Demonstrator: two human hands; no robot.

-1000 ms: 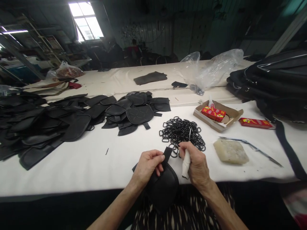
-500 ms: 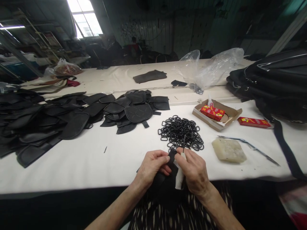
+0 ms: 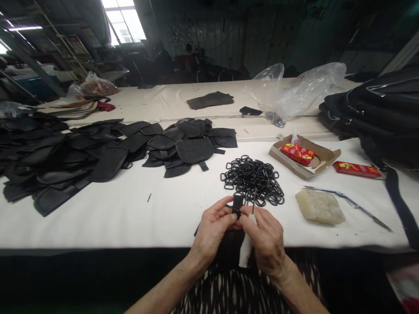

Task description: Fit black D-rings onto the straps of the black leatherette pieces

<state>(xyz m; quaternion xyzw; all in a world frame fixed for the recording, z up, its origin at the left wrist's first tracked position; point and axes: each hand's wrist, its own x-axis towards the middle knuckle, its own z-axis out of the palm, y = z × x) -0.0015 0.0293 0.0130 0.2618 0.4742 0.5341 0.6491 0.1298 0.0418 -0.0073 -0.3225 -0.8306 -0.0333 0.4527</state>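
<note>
Between my hands a short black strap (image 3: 238,201) stands up at the table's front edge, its lower part running into a dark piece over my lap. My left hand (image 3: 214,222) is closed on the strap, thumb in front and fingers behind. My right hand (image 3: 264,233) pinches the strap's right side with thumb and forefinger. In that same palm sits an awl-like tool with a white-wrapped handle (image 3: 246,248), its thin dark shaft pointing up. Just beyond my fingers lies a heap of black D-rings (image 3: 252,176). Whether a ring sits in the strap is hard to make out.
Black flap pieces (image 3: 108,163) are piled along the left. To the right are a cardboard tray (image 3: 288,168) with a red box, another red box (image 3: 356,169), a yellowish wax-like block (image 3: 320,206) and slim metal snips (image 3: 353,203). A black bag (image 3: 386,104) stands far right.
The strap is now more upright and shows higher between my fingers. My left fingers have shifted up behind it. The whole view has swung slightly left.
</note>
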